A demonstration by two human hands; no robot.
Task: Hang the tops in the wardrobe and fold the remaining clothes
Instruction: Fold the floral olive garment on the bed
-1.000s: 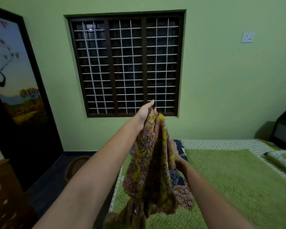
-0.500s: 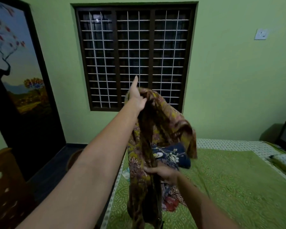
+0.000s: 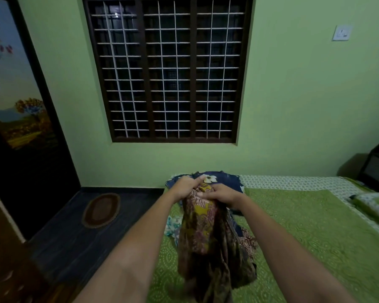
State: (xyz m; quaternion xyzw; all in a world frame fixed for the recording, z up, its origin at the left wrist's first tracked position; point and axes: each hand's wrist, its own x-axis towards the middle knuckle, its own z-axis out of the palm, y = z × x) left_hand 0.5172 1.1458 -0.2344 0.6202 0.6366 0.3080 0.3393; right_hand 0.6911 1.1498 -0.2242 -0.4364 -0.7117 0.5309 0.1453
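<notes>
A yellow and brown patterned garment [image 3: 206,237] hangs bunched over the near left part of the green bed [image 3: 315,237], its top edge pinched by the left hand [image 3: 185,186] and the right hand [image 3: 222,194], fingers curled side by side; beyond them a dark blue floral cloth [image 3: 225,179] lies at the bed's far left corner, under the barred window [image 3: 169,68]

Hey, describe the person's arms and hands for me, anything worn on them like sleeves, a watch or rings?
Both forearms are bare as far as the picture reaches: no sleeves, watch or bangles show on either wrist. The left hand and the right hand wear no gloves. No rings can be made out on the fingers that show, though the light is dim and some fingers are tucked into cloth, so a thin band could be missed.
</notes>
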